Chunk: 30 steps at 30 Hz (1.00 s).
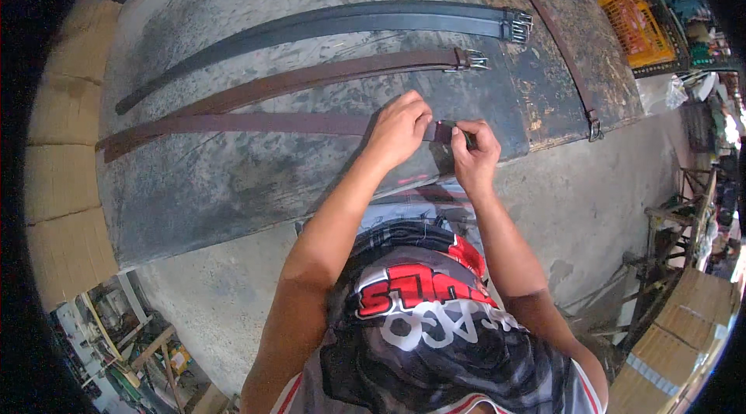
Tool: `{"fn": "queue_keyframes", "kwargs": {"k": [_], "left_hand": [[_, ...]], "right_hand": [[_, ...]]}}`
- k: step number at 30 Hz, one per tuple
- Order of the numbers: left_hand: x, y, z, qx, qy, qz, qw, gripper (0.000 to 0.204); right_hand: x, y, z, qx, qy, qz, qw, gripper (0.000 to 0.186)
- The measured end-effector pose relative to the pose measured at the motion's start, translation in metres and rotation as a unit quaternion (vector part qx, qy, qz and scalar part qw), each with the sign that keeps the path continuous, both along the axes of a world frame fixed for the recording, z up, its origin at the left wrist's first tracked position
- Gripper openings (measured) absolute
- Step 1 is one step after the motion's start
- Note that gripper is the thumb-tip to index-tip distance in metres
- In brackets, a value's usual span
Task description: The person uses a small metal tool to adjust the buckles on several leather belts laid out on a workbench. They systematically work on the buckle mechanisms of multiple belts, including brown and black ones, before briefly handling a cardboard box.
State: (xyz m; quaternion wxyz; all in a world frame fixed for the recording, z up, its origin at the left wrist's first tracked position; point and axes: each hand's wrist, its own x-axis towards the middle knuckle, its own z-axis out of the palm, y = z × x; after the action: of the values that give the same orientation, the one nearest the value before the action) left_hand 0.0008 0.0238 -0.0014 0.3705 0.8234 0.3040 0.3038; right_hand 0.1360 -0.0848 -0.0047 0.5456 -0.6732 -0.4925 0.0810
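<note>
The maroon strap (272,124) lies along the near part of the bench (210,204), running from its left side to the two hands; the left hand (399,128) curls over it near its right end, though whether that grip is pinching cannot be told; the right hand (477,151) has a narrow grip, thumb and forefinger holding that end; just beyond lies a brown belt (350,70), buckle to the right, then black belts (350,20).
</note>
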Motion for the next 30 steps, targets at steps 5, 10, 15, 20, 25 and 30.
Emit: {"fn": "queue_keyframes", "kwargs": {"k": [5,10,15,20,25,30], "left_hand": [[0.001,0.000,-0.001,0.002,0.000,0.005,1.000,0.008],[0.002,0.000,0.000,0.000,0.005,0.004,1.000,0.008],[0.002,-0.001,0.002,-0.003,0.006,0.008,1.000,0.008],[0.002,0.000,0.005,-0.018,0.010,0.003,1.000,0.009],[0.003,-0.002,0.003,-0.005,0.006,0.042,0.999,0.010],[-0.001,-0.019,0.004,0.034,0.008,0.011,0.999,0.024]], "right_hand": [[-0.004,0.001,0.012,-0.029,-0.004,0.003,1.000,0.009],[-0.004,0.003,0.006,-0.018,-0.027,-0.008,0.999,0.009],[-0.005,0.003,0.006,-0.013,-0.019,-0.006,1.000,0.009],[-0.004,0.003,0.008,-0.012,-0.035,0.002,0.999,0.010],[-0.003,0.002,0.006,0.002,-0.025,-0.010,1.000,0.008],[0.000,0.001,-0.011,0.064,0.251,-0.053,0.964,0.008]]}}
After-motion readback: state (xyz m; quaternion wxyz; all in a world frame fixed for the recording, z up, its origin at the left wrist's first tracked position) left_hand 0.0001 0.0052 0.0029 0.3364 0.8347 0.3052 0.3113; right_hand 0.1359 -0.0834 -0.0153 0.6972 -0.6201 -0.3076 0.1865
